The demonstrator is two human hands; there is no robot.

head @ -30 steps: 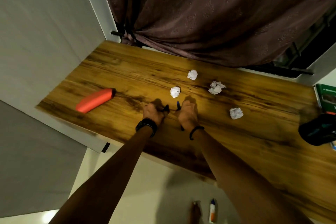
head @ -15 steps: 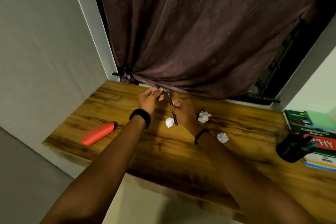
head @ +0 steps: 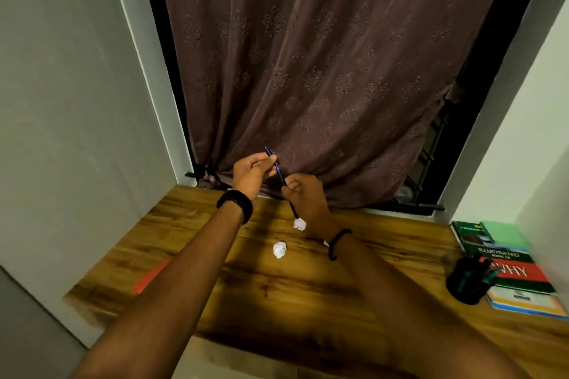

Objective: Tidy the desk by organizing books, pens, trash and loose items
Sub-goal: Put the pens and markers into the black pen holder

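Slim dark-blue pen held in the air above the wooden worktop. Left hand pinches its upper end; right hand is curled round its lower barrel. Crumpled white paper balls lie beneath.

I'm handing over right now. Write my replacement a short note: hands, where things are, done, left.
Left hand pinches the upper end of the pen; right hand grips it lower down, both raised over the desk.
A paper ball and a second paper ball lie loose on the desk; a red item shows partly behind the left forearm.
Done: books stacked at the right, pen holder beside them.
Left: pen into the holder, paper binned, red item put away.
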